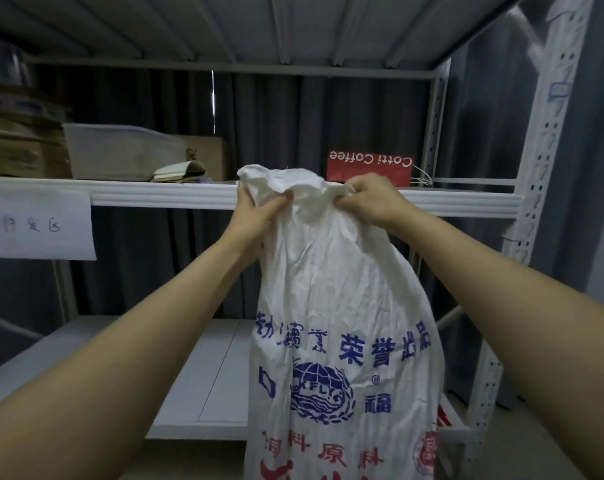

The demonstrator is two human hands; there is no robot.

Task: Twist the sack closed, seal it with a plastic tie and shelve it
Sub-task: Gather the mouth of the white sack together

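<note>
So your white metal shelving rack (293,197) fills the frame; white woven sack (331,341) hangs centre, in front of it. Your left hand (259,211) and right hand (373,199) both clench its bunched mouth. Red Cotti Coffee bag (370,168) lies upper right, on the shelf.

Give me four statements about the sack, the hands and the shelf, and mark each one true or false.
1. Both the left hand and the right hand grip the top of the white sack. True.
2. A plastic tie already seals the sack. False: no tie is visible on it.
3. The red bag on the upper shelf shows its lettering upside down. True.
4. The sack lies flat on the lower shelf. False: it is held upright by its top.
</note>
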